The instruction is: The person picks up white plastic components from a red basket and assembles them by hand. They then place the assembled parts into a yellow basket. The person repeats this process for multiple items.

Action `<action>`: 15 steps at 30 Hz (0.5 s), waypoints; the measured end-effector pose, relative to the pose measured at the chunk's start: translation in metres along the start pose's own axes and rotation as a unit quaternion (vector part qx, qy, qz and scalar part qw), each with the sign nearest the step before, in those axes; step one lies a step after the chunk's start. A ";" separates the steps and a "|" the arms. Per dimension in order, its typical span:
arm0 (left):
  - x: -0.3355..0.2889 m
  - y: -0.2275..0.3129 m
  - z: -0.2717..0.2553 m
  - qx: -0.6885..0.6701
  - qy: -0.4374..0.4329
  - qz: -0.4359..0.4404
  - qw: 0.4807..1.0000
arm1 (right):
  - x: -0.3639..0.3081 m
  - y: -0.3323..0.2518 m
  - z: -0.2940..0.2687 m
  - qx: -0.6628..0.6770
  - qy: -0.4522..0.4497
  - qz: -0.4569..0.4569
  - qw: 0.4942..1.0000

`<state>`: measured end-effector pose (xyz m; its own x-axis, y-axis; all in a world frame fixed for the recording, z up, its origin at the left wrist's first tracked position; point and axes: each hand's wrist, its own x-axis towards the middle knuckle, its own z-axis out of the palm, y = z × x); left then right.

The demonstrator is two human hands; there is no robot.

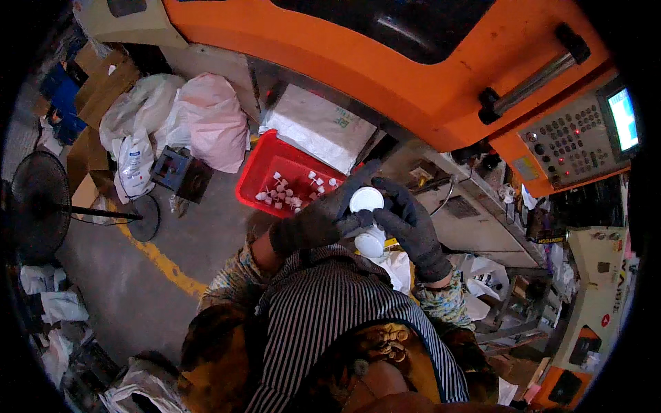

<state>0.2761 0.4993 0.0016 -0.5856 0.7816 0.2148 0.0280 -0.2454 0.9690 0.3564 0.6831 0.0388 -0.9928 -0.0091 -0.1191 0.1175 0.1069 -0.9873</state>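
Through my feed, both gloved grips, left hand (325, 215) and right hand (416, 234), pinch a white disc (366, 199); red bin (277, 155), ten o'clock.

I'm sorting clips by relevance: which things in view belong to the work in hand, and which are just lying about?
Likely in the work:
white round piece, between left hand and right hand
red tray of small white parts

Likely just about:
black fan
pink sack
cardboard box
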 end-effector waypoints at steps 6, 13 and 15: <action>-0.006 -0.005 -0.006 0.138 0.063 0.043 0.988 | -0.001 0.025 -0.005 -0.107 0.001 -0.054 0.993; -0.008 -0.027 -0.004 0.357 0.076 0.143 0.920 | -0.009 -0.003 0.011 0.091 -0.012 0.056 0.994; 0.001 -0.005 0.015 0.221 0.098 0.105 0.965 | -0.012 0.008 0.008 0.077 -0.019 0.009 0.997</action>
<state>0.2876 0.5093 -0.0009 -0.6706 0.6069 0.4266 0.4803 -0.0832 0.8732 0.3697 0.6758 0.0312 -0.9892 -0.0471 -0.1385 0.1407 -0.0467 -0.9889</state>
